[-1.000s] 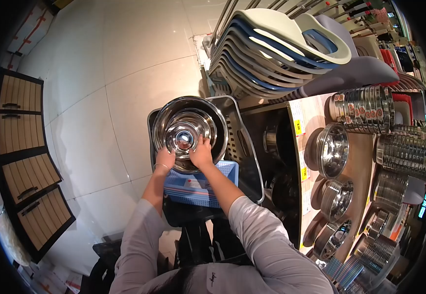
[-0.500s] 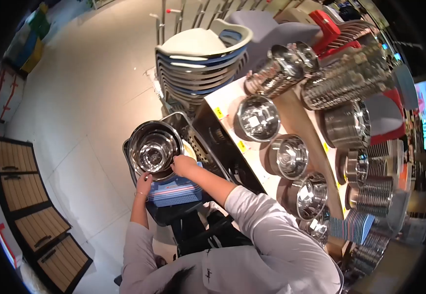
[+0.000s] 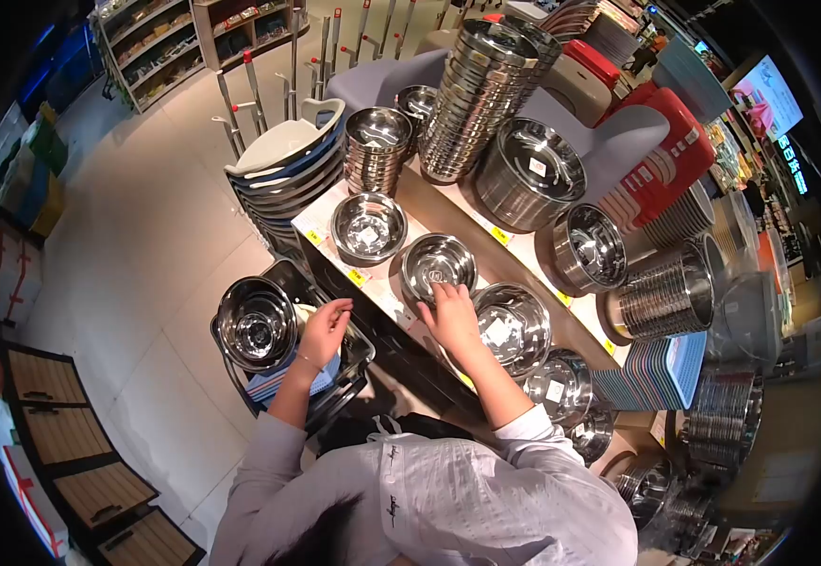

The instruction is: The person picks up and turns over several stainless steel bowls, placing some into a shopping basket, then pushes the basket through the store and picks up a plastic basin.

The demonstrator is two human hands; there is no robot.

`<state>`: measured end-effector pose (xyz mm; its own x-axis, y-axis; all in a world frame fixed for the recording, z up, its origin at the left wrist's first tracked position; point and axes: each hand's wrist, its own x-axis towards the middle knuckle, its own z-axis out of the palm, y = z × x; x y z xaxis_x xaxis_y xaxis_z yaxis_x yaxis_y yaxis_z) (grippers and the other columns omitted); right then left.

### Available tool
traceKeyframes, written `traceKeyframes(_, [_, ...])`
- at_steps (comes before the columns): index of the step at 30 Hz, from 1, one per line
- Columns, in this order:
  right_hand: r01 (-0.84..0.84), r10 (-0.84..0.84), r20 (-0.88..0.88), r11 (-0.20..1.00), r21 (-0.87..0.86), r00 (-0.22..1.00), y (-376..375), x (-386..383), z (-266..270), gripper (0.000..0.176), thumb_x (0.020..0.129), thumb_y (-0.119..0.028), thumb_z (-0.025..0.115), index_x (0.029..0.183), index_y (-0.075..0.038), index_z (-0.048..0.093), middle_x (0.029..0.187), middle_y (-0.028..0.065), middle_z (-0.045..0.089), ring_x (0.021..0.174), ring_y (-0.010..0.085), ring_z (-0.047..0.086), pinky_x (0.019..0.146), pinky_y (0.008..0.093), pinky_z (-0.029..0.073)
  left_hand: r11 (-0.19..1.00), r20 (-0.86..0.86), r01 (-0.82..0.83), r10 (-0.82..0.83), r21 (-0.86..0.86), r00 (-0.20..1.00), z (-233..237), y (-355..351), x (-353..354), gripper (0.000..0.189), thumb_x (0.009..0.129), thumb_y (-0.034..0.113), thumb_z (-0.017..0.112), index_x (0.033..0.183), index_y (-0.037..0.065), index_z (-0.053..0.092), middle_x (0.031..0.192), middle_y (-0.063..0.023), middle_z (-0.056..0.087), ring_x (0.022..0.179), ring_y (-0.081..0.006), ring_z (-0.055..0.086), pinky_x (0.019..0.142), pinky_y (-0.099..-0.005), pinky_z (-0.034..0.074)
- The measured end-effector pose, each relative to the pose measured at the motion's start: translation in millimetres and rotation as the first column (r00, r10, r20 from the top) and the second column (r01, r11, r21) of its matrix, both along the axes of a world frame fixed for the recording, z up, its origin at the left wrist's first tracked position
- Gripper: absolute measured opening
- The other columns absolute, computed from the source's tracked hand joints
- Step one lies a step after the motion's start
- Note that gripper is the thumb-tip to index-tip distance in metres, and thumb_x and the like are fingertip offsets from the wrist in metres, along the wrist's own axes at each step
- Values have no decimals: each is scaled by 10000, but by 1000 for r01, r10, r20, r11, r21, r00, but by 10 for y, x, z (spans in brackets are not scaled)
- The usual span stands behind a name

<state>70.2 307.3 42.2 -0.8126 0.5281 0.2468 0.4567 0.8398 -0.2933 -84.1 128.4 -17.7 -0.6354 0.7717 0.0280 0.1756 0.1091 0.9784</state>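
Note:
My right hand [image 3: 454,316] reaches over the near rim of a shiny steel bowl [image 3: 440,262] on the display shelf. Its fingers overlap the bowl's inside and the thumb stands apart; a firm grip is not visible. My left hand [image 3: 326,330] hovers over the cart's side with its fingers stretched out, holding nothing. To its left, nested steel bowls [image 3: 258,321] rest in the black cart [image 3: 361,351]. Beneath them a blue woven basket [image 3: 321,375] is partly hidden by my left forearm.
More steel bowls [image 3: 369,229] line the shelf, with tall stacks [image 3: 486,104] behind. Yellow price tags mark the shelf edge [image 3: 358,277]. Stacked chairs [image 3: 288,156] stand beyond the cart. Wood-fronted drawers [image 3: 71,434] are at the left on the tiled floor.
Both hands have left the nested bowls in the cart. My right hand has moved right to a shelf bowl; my left has lifted slightly right. The view has turned toward the shelf.

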Motion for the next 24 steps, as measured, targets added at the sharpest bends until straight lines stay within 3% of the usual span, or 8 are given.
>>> traceKeyframes(3, [-82, 72, 151, 995, 58, 986, 147, 216, -195, 376, 772, -234, 564, 1048, 19, 534, 952, 143, 579, 876, 300, 484, 791, 365, 419, 985, -271, 166, -174, -55, 947, 398, 490, 337, 268, 799, 70, 527, 1064, 34, 521, 1039, -121, 539, 852, -235, 570, 721, -297, 462])
traceKeyframes(5, [-103, 91, 132, 991, 90, 987, 224, 266, -277, 304, 785, -231, 534, 973, 4, 572, 907, 115, 594, 849, 274, 499, 767, 357, 425, 968, -641, 249, -211, -31, 738, 336, 755, 455, 320, 770, 92, 529, 1088, 60, 514, 1114, -106, 514, 948, -262, 517, 820, -347, 428])
traceKeyframes(7, [-133, 107, 252, 987, 87, 962, 276, 261, -335, 190, 753, -147, 505, 859, -23, 604, 853, 78, 607, 886, 246, 513, 761, 341, 415, 949, -744, 248, -308, -196, 592, 241, 921, 501, 299, 776, 103, 515, 1073, 76, 540, 1069, -83, 541, 949, -240, 535, 770, -329, 462])
traceKeyframes(8, [-153, 126, 145, 969, 194, 981, 307, 255, -415, 141, 756, -143, 496, 729, -44, 593, 752, 61, 605, 800, 230, 530, 705, 349, 424, 949, -749, 245, -307, -197, 587, 204, 981, 501, 299, 776, 103, 515, 1073, 76, 540, 1069, -83, 541, 949, -240, 535, 770, -329, 462])
traceKeyframes(10, [-179, 146, 164, 961, 209, 976, 348, 224, -481, 124, 739, -133, 499, 722, -51, 590, 745, 61, 605, 791, 225, 534, 706, 342, 422, 890, -804, 165, -456, -426, 382, 158, 1061, 487, 289, 752, 113, 509, 1035, 84, 561, 1019, -34, 566, 897, -205, 551, 732, -311, 473])
traceKeyframes(11, [-208, 167, 190, 953, 221, 967, 369, 230, -506, 107, 722, -123, 502, 715, -59, 588, 738, 62, 604, 783, 219, 538, 708, 335, 419, 918, -857, 153, -396, -365, 330, 44, 1108, 460, 267, 729, 115, 500, 985, 96, 576, 956, -6, 583, 831, -185, 565, 689, -300, 478])
traceKeyframes(14, [-274, 221, 214, 925, 263, 951, 373, 256, -446, 86, 699, -112, 512, 707, -69, 586, 734, 65, 605, 773, 208, 547, 708, 319, 415, 847, -815, 113, -530, -519, 235, 146, 1167, 467, 217, 722, 99, 488, 918, 112, 581, 860, -12, 589, 801, -192, 581, 663, -309, 481])
traceKeyframes(24, [-280, 256, 123, 921, 269, 959, 373, 236, -320, 73, 685, -101, 523, 702, -81, 592, 711, 60, 601, 754, 203, 574, 664, 316, 434, 891, -845, 74, -448, -447, 293, 263, 1148, 574, 106, 724, 91, 479, 805, 98, 546, 746, -53, 537, 718, -222, 587, 606, -326, 477])
